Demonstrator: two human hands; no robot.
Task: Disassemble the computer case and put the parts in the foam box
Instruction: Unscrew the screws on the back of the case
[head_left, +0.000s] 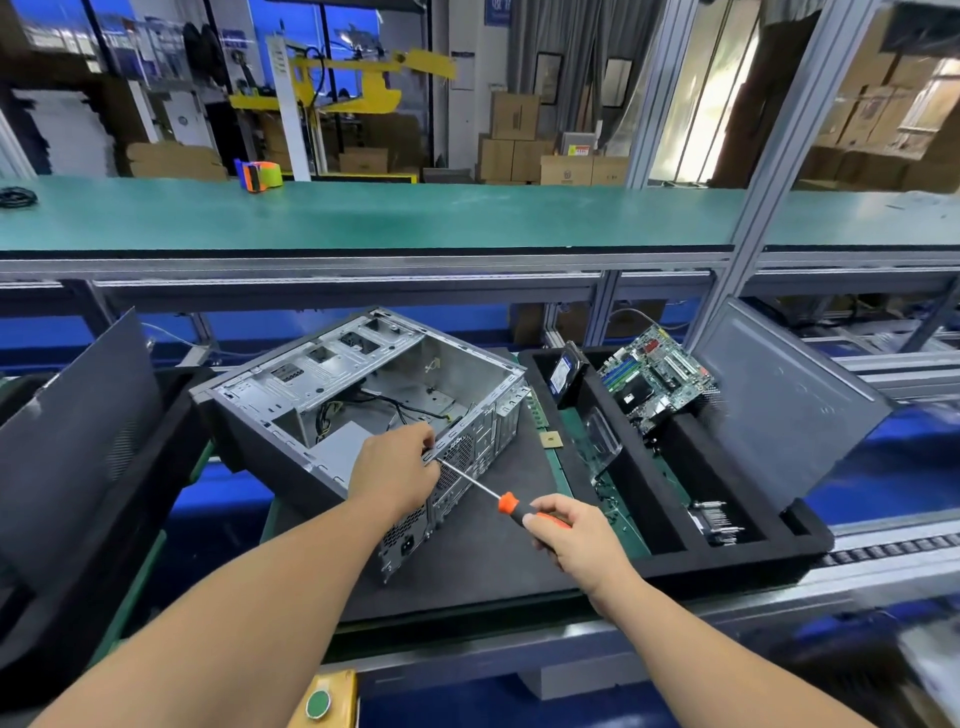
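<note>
Nearest me, my right hand (563, 535) grips the screwdriver (506, 503); my left hand (397, 467) pinches the rear rim of the computer case (363, 395), on the mat beside the foam box (727, 551). Stiff, sharp-edged sheet metal: I'd hold by the frame.

The computer case (363, 384) is bare sheet metal, dull grey, with perforated mesh at its rear. It lies on a matt black foam mat (493, 530). The screwdriver (498, 499) has a glossy steel shaft and a smooth orange and black plastic handle. The foam box (727, 551) is matt black and soft-looking. The motherboard (660, 374) in it is a glossy green circuit board. The upper surface (415, 218) is matt green, faintly scuffed. A grey metal side panel (779, 395) has a satin sheen.
</note>
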